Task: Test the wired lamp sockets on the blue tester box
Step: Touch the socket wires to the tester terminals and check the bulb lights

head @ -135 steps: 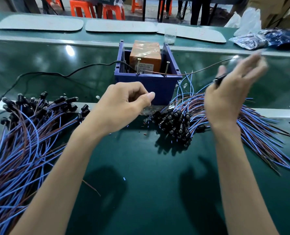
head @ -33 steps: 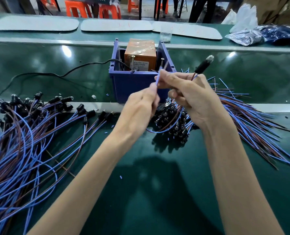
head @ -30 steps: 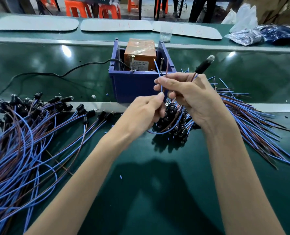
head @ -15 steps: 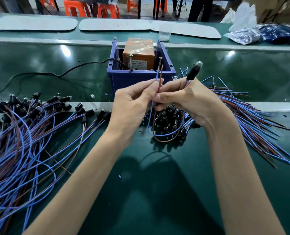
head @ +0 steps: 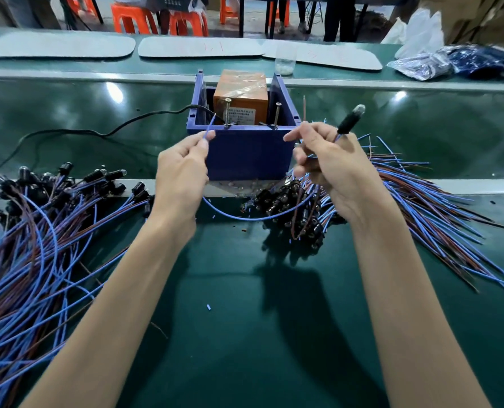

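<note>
Well, from my end the feed shows a dark green table [head: 245,334] in the foreground, with a glossy green conveyor belt [head: 68,107] running across behind it between pale metal rails. Beyond the belt lie pale oval mats [head: 56,48]. Farther back in the room stand orange stools [head: 130,19].

The blue tester box [head: 245,154] sits at the near edge of the belt, straight ahead. Inside it is an orange-wrapped block [head: 240,89] bearing a white label [head: 240,114] whose print is too small for me to read. Faint reddish marks on the mats are equally illegible. Two screws [head: 227,111] stand upright at the box's front wall, and a black power cord [head: 97,132] snakes away to the left.

The left hand [head: 180,175] pinches the end of a blue wire [head: 239,217] between thumb and fingers [head: 199,142]. The wire's tip is just beside the left screw, and I cannot tell whether they touch. The right hand [head: 333,169] grips a black lamp socket [head: 348,122], bulb end tilted up to the right. A brown wire [head: 304,108] pokes up from this hand past the box's right wall. The blue wire sags in a loop between both hands.

A left heap of wired sockets [head: 33,231] spreads over the table. A right heap [head: 421,207] lies opposite, its black heads partly hidden behind the right hand. A clear cup [head: 285,61] and plastic bags [head: 421,64] sit on the far side.
</note>
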`<state>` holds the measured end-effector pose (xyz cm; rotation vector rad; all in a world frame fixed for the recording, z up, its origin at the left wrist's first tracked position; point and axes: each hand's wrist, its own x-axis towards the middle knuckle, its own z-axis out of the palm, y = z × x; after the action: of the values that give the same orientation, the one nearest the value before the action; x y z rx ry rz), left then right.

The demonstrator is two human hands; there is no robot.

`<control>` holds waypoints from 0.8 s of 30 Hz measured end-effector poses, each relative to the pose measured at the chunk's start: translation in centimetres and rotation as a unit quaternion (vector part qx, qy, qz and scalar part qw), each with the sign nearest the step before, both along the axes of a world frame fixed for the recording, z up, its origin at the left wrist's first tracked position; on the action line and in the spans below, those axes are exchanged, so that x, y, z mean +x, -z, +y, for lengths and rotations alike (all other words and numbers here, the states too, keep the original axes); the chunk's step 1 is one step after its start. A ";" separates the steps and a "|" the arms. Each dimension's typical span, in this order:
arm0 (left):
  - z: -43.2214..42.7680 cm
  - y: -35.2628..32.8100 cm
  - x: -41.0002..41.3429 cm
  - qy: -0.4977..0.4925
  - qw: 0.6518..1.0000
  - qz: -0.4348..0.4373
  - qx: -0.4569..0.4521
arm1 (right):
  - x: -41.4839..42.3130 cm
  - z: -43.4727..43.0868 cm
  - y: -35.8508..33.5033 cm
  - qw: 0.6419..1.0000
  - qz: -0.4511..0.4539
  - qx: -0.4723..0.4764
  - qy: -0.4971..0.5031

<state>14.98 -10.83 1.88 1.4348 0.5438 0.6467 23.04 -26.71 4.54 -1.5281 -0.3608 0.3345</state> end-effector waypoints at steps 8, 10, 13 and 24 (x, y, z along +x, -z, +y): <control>1.0 1.1 0.0 -0.017 0.999 -0.016 0.045 | 1.3 0.2 0.2 0.992 0.075 0.022 0.100; 1.0 1.1 -0.3 -0.012 0.999 -0.028 0.014 | 1.2 0.3 0.3 0.994 0.061 0.019 0.086; 0.8 0.8 -0.6 -0.022 0.999 -0.022 -0.006 | 1.0 0.3 0.4 0.997 0.041 0.011 0.070; 0.2 0.8 -0.4 0.006 0.999 -0.042 0.034 | 1.5 0.4 1.0 0.994 0.035 0.003 0.099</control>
<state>14.62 -10.61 1.06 1.4664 0.4510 0.7187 24.56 -26.28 3.53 -1.5287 -0.1530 0.2307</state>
